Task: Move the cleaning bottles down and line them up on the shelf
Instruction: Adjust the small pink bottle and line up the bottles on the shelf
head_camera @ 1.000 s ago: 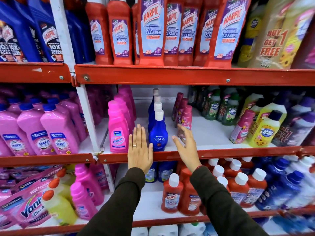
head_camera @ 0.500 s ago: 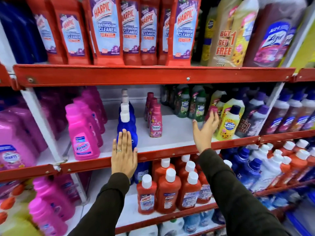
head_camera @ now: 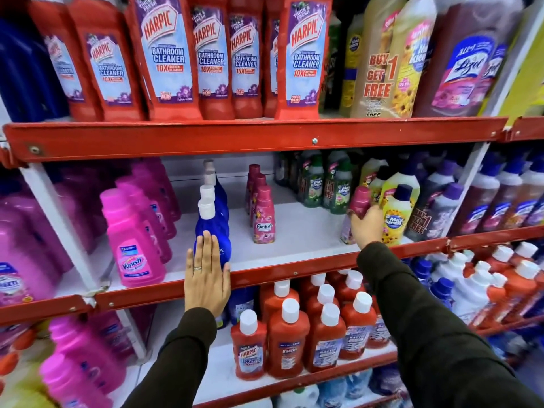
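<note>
My left hand [head_camera: 207, 275] lies flat, fingers together, against the front blue Ujala bottle [head_camera: 212, 228] and the red edge of the middle shelf [head_camera: 294, 273]. My right hand [head_camera: 366, 226] is closed around a small dark-pink bottle [head_camera: 359, 201] standing at the right of the white shelf floor, beside a yellow Max Kleen bottle [head_camera: 396, 213]. A short row of pink Comfort bottles [head_camera: 264, 219] stands mid-shelf. Red Harpic bathroom cleaner bottles [head_camera: 167, 54] fill the top shelf.
Pink Vanish bottles [head_camera: 132, 242] stand left of the blue row. Green Max Kleen bottles [head_camera: 312, 187] sit at the back, purple Lizol bottles [head_camera: 500, 198] to the right. Red white-capped bottles [head_camera: 288, 337] crowd the shelf below. Bare white shelf floor [head_camera: 306, 231] lies between Comfort row and my right hand.
My right hand moved from beside the blue bottle to the right and closed on the small dark-pink bottle. The view swung right. My left hand stayed on the blue bottle.
</note>
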Demonstrator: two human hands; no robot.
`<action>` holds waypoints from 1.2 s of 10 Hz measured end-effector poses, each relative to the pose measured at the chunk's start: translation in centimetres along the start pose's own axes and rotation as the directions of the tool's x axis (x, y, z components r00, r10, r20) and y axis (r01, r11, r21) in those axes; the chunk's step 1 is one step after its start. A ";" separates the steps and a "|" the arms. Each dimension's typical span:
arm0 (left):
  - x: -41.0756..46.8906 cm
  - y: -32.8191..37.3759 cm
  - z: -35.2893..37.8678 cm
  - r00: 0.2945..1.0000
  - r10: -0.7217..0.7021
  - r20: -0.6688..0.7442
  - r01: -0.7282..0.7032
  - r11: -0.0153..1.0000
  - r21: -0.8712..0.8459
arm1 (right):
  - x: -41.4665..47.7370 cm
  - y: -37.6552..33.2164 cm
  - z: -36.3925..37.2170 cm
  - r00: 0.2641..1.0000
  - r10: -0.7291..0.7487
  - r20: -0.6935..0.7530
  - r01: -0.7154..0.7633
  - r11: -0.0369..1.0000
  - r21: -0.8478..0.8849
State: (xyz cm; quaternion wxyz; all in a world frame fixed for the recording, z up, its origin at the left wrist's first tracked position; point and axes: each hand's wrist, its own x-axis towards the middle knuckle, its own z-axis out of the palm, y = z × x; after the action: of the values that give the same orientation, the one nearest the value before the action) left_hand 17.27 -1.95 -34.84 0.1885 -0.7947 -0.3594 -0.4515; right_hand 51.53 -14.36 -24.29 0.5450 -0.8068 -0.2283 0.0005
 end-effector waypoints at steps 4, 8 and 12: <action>0.0 -0.1 -0.3 1.000 -0.004 0.016 0.004 1.000 0.013 | -10.2 -7.0 2.0 0.950 -0.279 0.140 0.245 0.945 0.217; 0.0 0.0 -0.4 0.999 -0.003 0.037 0.002 0.999 0.036 | -15.1 -7.7 5.8 0.922 -0.311 0.229 0.277 0.946 0.168; 0.0 0.1 -0.8 0.997 -0.014 0.082 0.011 0.999 0.032 | -14.9 -7.3 6.9 0.917 -0.315 0.246 0.281 0.946 0.162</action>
State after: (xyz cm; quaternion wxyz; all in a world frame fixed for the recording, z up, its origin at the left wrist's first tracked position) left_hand 16.90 -2.48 -34.42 0.1832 -0.8073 -0.3788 -0.4137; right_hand 33.77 -11.59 -24.36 0.5516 -0.7196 -0.4199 0.0407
